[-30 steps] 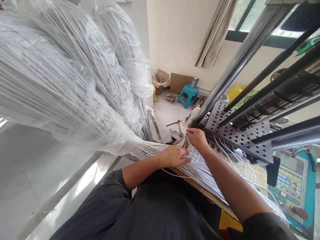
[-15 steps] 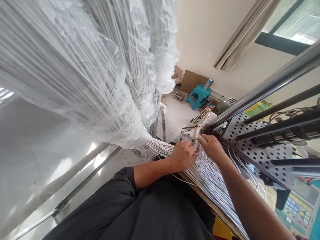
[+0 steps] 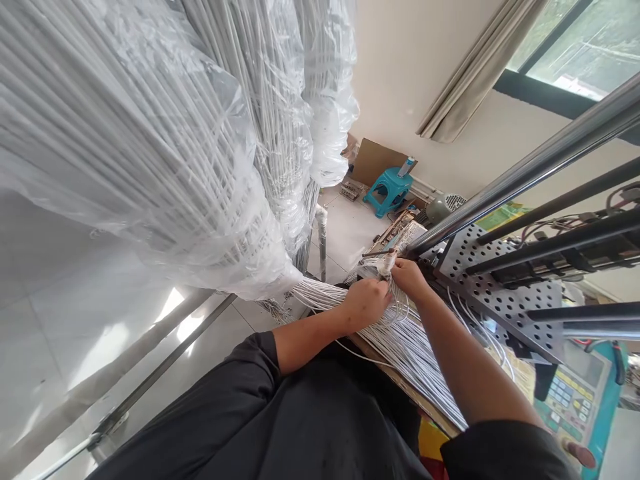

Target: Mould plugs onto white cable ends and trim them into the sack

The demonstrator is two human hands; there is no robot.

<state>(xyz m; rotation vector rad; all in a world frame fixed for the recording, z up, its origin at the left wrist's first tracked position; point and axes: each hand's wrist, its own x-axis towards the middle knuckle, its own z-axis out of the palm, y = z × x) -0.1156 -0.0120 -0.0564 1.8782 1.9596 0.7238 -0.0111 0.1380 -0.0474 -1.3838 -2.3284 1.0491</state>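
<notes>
White cables (image 3: 415,360) lie in a thick bundle along a narrow ledge in front of my body, and some curl up in loops around my hands. My left hand (image 3: 367,303) is closed at the looped cables, its fingertips partly hidden. Just right of it, my right hand (image 3: 407,275) pinches at the white wrapped knot (image 3: 387,264) where the loops meet; what exactly lies between its fingers is too small to tell. A thin dark rod (image 3: 377,253) sticks out beside the knot.
Large plastic-wrapped cable bundles (image 3: 200,147) hang at the left. A perforated metal plate (image 3: 500,287) and steel bars (image 3: 525,160) stand at the right, near a control panel (image 3: 575,393). A blue stool (image 3: 390,190) is on the floor beyond.
My right hand has moved in closer to the knot, and its fingers have drawn together. The view has shifted slightly, bringing my right sleeve into sight.
</notes>
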